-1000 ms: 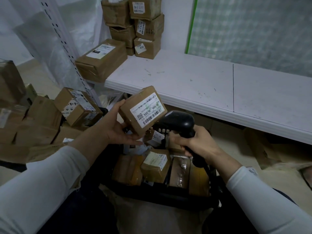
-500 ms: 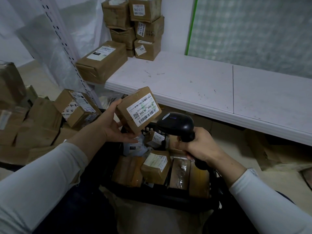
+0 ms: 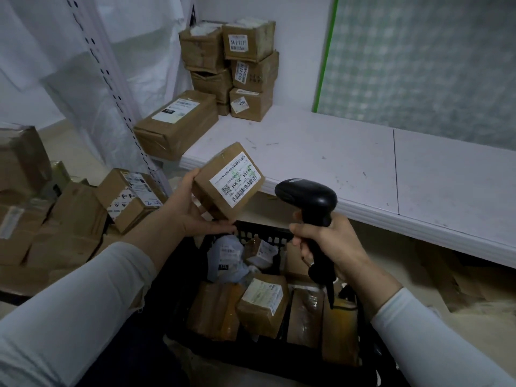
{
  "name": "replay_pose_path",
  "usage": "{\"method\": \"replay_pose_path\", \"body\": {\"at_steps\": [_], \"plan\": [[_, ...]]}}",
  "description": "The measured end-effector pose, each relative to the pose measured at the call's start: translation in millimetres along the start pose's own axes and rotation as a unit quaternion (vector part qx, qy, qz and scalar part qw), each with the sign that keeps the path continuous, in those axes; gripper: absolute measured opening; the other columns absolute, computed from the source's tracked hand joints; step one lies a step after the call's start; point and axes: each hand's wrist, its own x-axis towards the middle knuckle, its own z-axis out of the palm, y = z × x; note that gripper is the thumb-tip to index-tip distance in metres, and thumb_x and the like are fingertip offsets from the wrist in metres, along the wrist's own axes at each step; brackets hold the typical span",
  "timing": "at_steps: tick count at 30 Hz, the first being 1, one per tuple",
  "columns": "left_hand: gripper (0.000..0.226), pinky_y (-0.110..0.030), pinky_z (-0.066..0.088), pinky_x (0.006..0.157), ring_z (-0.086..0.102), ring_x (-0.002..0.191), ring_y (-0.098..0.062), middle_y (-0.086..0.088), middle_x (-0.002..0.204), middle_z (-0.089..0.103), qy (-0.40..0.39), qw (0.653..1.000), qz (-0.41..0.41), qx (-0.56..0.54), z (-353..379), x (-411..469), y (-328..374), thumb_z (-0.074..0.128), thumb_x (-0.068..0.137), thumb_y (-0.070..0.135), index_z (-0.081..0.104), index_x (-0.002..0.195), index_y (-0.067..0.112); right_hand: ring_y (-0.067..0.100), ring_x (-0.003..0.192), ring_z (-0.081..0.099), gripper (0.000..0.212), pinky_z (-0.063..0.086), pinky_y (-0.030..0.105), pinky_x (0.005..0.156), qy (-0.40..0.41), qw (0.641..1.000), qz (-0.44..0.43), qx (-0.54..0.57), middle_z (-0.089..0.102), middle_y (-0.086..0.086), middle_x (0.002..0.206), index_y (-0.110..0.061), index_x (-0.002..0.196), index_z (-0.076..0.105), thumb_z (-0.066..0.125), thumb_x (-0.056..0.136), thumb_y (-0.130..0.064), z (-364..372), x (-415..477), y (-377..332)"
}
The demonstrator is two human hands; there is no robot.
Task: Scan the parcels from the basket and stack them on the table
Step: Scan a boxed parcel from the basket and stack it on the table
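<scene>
Head view: the left hand (image 3: 190, 208) grips a small parcel (image 3: 223, 174) from behind, label face tipped toward the scanner (image 3: 307, 195). The right hand (image 3: 326, 247) clasps the scanner's handle, probably lining up a barcode read. The parcel hangs over the basket (image 3: 265, 233), beside the counter (image 3: 335, 152) edge. Its long axis slants up-right toward the stacked parcels (image 3: 237, 71).
</scene>
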Motion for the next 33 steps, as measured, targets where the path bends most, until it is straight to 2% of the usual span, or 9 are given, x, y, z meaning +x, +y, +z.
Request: {"method": "replay_pose_path", "body": {"at_steps": [6, 13, 16, 18, 19, 21, 23, 24, 33], "plan": [[0.061, -0.064, 0.041, 0.094, 0.050, 0.094, -0.042, -0.018, 0.109, 0.056, 0.025, 0.994, 0.002, -0.110, 26, 28, 48, 0.059, 0.079, 0.064, 0.062, 0.096, 0.006, 0.015, 0.037, 0.047, 0.023, 0.038, 0.025, 0.041, -0.021, 1.000, -0.002, -0.002, 0.061, 0.011, 0.056, 0.005, 0.105, 0.058, 0.067, 0.084, -0.001, 20, 32, -3], [0.082, -0.066, 0.045, 0.086, 0.041, 0.096, -0.050, -0.029, 0.113, 0.041, 0.037, 0.984, 0.005, -0.173, 39, 68, 80, 0.034, 0.084, 0.076, 0.052, 0.124, 0.006, 0.016, 0.041, 0.049, 0.019, 0.041, 0.025, 0.043, -0.042, 0.999, 0.011, -0.004, 0.062, 0.010, 0.056, -0.004, 0.102, 0.060, 0.068, 0.084, -0.004, 28, 62, 1], [0.091, -0.066, 0.046, 0.085, 0.045, 0.114, -0.048, -0.019, 0.130, 0.048, 0.064, 0.993, 0.017, -0.102, 32, 80, 86, 0.028, 0.075, 0.086, 0.048, 0.127, 0.015, 0.016, 0.040, 0.049, 0.018, 0.040, 0.027, 0.044, -0.045, 0.999, 0.018, 0.003, 0.061, 0.009, 0.054, -0.001, 0.100, 0.061, 0.068, 0.084, -0.004, 26, 70, 6], [0.078, -0.061, 0.042, 0.094, 0.048, 0.113, -0.034, -0.004, 0.125, 0.048, 0.166, 0.982, 0.081, 0.044, 27, 79, 73, 0.041, 0.076, 0.082, 0.043, 0.124, 0.020, 0.016, 0.040, 0.048, 0.013, 0.039, 0.026, 0.044, -0.047, 0.999, 0.023, 0.000, 0.060, 0.008, 0.053, 0.002, 0.094, 0.062, 0.068, 0.084, -0.004, 25, 73, 9], [0.080, -0.059, 0.037, 0.101, 0.043, 0.119, -0.031, -0.002, 0.133, 0.041, 0.231, 0.951, 0.152, 0.138, 21, 82, 63, 0.051, 0.075, 0.077, 0.036, 0.132, 0.023, 0.016, 0.040, 0.048, 0.010, 0.039, 0.025, 0.044, -0.048, 0.999, 0.024, -0.002, 0.060, 0.008, 0.052, 0.002, 0.090, 0.062, 0.068, 0.084, -0.004, 25, 74, 11], [0.102, -0.051, 0.024, 0.112, 0.021, 0.137, -0.038, -0.015, 0.151, 0.013, 0.304, 0.826, 0.294, 0.372, 9, 89, 47, 0.068, 0.070, 0.065, 0.014, 0.149, 0.029, 0.015, 0.040, 0.048, 0.006, 0.039, 0.025, 0.043, -0.049, 0.998, 0.031, -0.001, 0.059, 0.007, 0.052, 0.000, 0.087, 0.062, 0.067, 0.085, -0.003, 27, 78, 13], [0.105, -0.047, 0.016, 0.115, 0.005, 0.141, -0.041, -0.021, 0.154, -0.003, 0.311, 0.693, 0.336, 0.557, 1, 99, 44, 0.070, 0.071, 0.062, 0.012, 0.151, 0.029, 0.016, 0.040, 0.048, 0.008, 0.039, 0.025, 0.043, -0.051, 0.998, 0.039, 0.004, 0.059, 0.008, 0.052, 0.000, 0.090, 0.062, 0.067, 0.085, -0.002, 28, 81, 14], [0.101, -0.047, 0.015, 0.115, 0.004, 0.141, -0.041, -0.022, 0.154, -0.004, 0.295, 0.656, 0.340, 0.606, -1, 104, 47, 0.069, 0.072, 0.061, 0.014, 0.151, 0.030, 0.016, 0.041, 0.048, 0.009, 0.039, 0.025, 0.043, -0.053, 0.998, 0.039, 0.005, 0.059, 0.008, 0.052, 0.000, 0.092, 0.062, 0.067, 0.085, -0.002, 30, 83, 14], [0.078, -0.053, 0.025, 0.112, 0.016, 0.134, -0.047, -0.022, 0.150, 0.003, 0.238, 0.562, 0.306, 0.731, 44, 147, 98, 0.057, 0.087, 0.054, 0.016, 0.150, 0.034, 0.019, 0.043, 0.050, 0.013, 0.040, 0.027, 0.046, -0.057, 0.998, 0.041, 0.009, 0.061, 0.006, 0.052, 0.002, 0.096, 0.063, 0.067, 0.085, -0.004, 29, 109, 12]]}}
